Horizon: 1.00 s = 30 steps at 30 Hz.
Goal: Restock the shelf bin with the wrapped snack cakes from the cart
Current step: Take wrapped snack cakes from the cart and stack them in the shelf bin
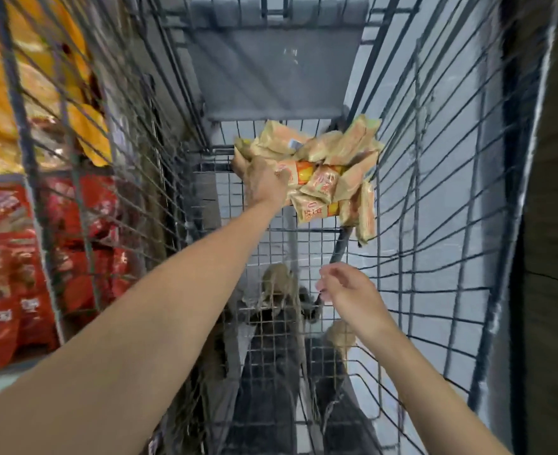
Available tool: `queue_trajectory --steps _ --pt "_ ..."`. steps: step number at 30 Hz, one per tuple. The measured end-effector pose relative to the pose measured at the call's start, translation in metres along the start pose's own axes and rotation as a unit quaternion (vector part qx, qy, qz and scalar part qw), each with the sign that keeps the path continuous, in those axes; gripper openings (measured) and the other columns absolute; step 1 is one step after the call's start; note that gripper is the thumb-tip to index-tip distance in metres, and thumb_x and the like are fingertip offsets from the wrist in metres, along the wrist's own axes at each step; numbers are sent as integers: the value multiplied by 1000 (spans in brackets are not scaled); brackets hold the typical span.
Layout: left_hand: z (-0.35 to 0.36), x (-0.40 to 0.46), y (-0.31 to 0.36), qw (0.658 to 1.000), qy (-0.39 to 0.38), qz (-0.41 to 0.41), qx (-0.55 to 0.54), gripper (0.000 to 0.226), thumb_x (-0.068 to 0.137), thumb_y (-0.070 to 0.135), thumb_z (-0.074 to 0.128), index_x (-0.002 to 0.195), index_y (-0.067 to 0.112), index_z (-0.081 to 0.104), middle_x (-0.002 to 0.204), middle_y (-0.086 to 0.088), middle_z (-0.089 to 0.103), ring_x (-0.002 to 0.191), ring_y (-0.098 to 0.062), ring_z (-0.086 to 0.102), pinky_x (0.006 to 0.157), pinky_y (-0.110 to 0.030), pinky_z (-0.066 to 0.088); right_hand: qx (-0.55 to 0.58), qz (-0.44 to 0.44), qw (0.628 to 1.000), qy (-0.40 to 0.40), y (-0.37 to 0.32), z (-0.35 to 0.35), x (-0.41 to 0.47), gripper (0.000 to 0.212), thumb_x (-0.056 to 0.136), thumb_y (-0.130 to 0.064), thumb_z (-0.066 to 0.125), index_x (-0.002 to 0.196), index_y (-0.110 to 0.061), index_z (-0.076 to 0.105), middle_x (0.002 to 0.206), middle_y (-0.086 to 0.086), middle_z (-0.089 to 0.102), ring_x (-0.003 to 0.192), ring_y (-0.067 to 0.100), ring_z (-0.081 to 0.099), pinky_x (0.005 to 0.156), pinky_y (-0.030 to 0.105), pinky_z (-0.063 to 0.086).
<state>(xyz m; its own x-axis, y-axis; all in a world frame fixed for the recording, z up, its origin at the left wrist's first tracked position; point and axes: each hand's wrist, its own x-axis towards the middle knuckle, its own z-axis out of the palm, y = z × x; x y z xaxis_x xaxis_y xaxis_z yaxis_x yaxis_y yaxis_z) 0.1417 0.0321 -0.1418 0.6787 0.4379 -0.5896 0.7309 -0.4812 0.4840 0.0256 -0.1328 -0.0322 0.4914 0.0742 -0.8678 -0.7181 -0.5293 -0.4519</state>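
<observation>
Wire cart [435, 192] floor — red bags [5, 274], perhaps shelved, at left.

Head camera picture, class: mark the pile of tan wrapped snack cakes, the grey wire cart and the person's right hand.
pile of tan wrapped snack cakes [323, 172]: head view, on an orange-printed wrapper mid-pile.
grey wire cart [435, 192]: head view, on its right side mesh.
right hand [346, 290]: head view, on the back of the hand.

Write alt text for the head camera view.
A person's left hand reaches into a wire cart and touches a pile of wrapped snack cakes at its far end. The right hand hovers nearer, fingers loosely curled, holding nothing. Red and orange snack bags fill shelves on the left.
</observation>
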Motion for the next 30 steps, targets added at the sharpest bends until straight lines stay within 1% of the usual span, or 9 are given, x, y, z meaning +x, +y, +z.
queue_trajectory --steps 4,9,13,16,19,22,24,28,30 --pt "10 17 2 991 -25 -101 -85 62 83 26 67 135 7 40 143 -14 35 129 -30 39 108 -36 38 15 7 1000 6 3 -1 0 24 97 -18 43 87 -36 55 98 -4 65 93 14 62 75 22 44" --pt "-3 -12 8 977 0 -89 -193 56 87 17 62 136 12 34 132 -6 48 117 -23 51 98 -30 42 55 6 998 31 1 3 -2 21 98 -20 41 92 -36 54 96 -5 66 84 10 63 65 21 41" --pt "-27 -74 -8 955 8 -75 -288 36 88 20 62 120 22 47 108 12 60 99 -10 58 77 -21 44 124 22 990 67 -3 9 0 28 100 -33 40 124 -24 49 103 -7 64 90 8 64 80 29 48" --pt "-40 -120 -28 938 -97 -94 -319 23 88 21 62 108 19 51 105 4 63 98 -12 60 77 -23 46 171 17 981 91 -6 8 1 52 96 -42 45 144 -30 27 128 -6 55 116 13 55 103 45 42" --pt "-41 -146 -38 904 -247 -113 -330 23 89 15 61 111 13 54 109 -5 66 105 -20 63 92 -37 50 232 4 971 49 -9 1 2 38 93 -39 55 129 -32 43 108 -13 66 95 3 66 86 29 54" --pt "-38 -151 -38 887 -305 -121 -326 25 90 15 59 115 13 53 113 -7 65 101 -19 64 86 -30 53 235 37 971 18 -9 -6 3 22 90 -30 62 110 -20 59 96 -1 73 86 9 71 73 26 57" --pt "-35 -139 -32 919 -258 -102 -280 25 92 19 57 116 17 52 115 0 60 96 -11 61 71 -17 53 231 48 971 41 -7 -8 4 17 91 -25 62 105 -16 62 92 1 74 82 11 71 67 23 56" --pt "-19 -89 -13 954 -133 -103 -249 31 93 25 53 123 18 48 120 2 55 110 -14 54 98 -34 44 237 61 964 106 -1 -10 6 10 92 -25 61 99 -19 61 91 0 72 79 9 70 62 19 53" --pt "-7 -64 0 960 -119 -83 -238 40 93 25 52 131 15 43 132 -2 49 115 -13 48 95 -28 38 229 64 963 125 3 -11 8 9 92 -25 61 99 -19 60 92 0 71 79 7 68 61 18 51"
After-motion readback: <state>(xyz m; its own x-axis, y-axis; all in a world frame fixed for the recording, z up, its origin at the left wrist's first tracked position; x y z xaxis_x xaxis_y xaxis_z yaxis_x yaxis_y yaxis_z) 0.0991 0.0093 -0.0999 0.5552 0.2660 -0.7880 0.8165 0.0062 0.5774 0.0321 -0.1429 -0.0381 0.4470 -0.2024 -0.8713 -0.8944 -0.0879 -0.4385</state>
